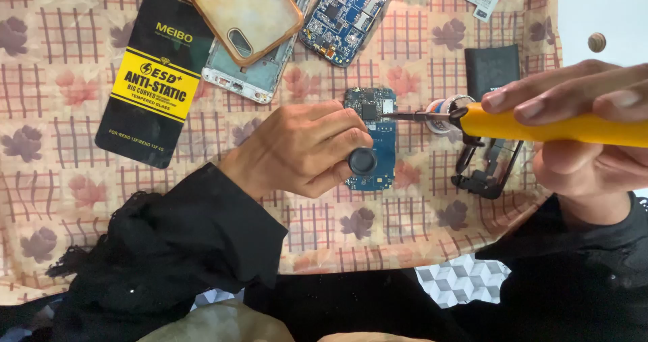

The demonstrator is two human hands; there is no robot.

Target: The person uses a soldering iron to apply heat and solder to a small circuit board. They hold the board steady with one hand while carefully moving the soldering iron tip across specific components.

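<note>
View: a single camera worn on the person's head; no second view, so nothing is shared.
Direction: looks steeply down, almost straight onto the surface covered by a pink checked cloth with a leaf print [81,180].
Distance: close; the left hand [300,149] fills the middle and the right hand [580,122] runs off the right edge.
Near edge: black sleeves and lap lie below both hands.
Far edge: beyond the left hand, a translucent orange phone case [239,11] is cut by the top border.
</note>
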